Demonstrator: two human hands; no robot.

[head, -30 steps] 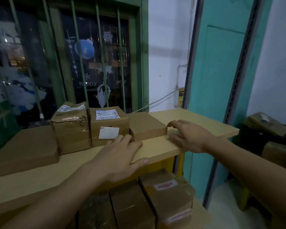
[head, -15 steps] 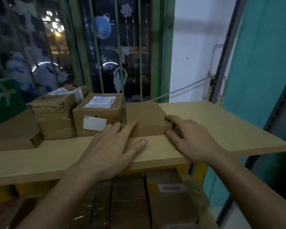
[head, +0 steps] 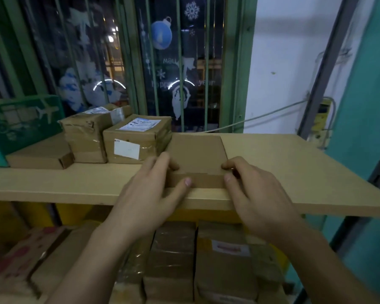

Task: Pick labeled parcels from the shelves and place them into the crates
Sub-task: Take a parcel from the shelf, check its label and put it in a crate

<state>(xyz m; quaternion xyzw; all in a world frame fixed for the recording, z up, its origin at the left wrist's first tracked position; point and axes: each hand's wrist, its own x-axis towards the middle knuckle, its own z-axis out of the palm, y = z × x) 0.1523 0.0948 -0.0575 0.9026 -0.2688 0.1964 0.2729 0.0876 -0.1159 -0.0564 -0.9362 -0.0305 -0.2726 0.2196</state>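
A flat plain cardboard parcel (head: 196, 153) lies on the wooden shelf (head: 294, 172), its near end at the shelf's front edge. My left hand (head: 154, 194) grips its near left corner, thumb on the front face and fingers on its left side. My right hand (head: 252, 189) grips the near right corner, thumb on the front and fingers curled at the side. To the left stand a labeled brown box (head: 136, 141) and a taped labeled box (head: 90, 132). No crate is in view.
A low flat carton (head: 40, 155) and a green box (head: 20, 121) sit at the shelf's left end. Several taped parcels (head: 224, 266) fill the lower shelf under my arms. A barred window (head: 176, 62) is behind; a teal panel (head: 364, 106) stands right.
Both hands have closed in on the flat parcel, from resting on the shelf to gripping its near corners. The parcel now sits nearer the shelf's front edge. The view has shifted left and closer.
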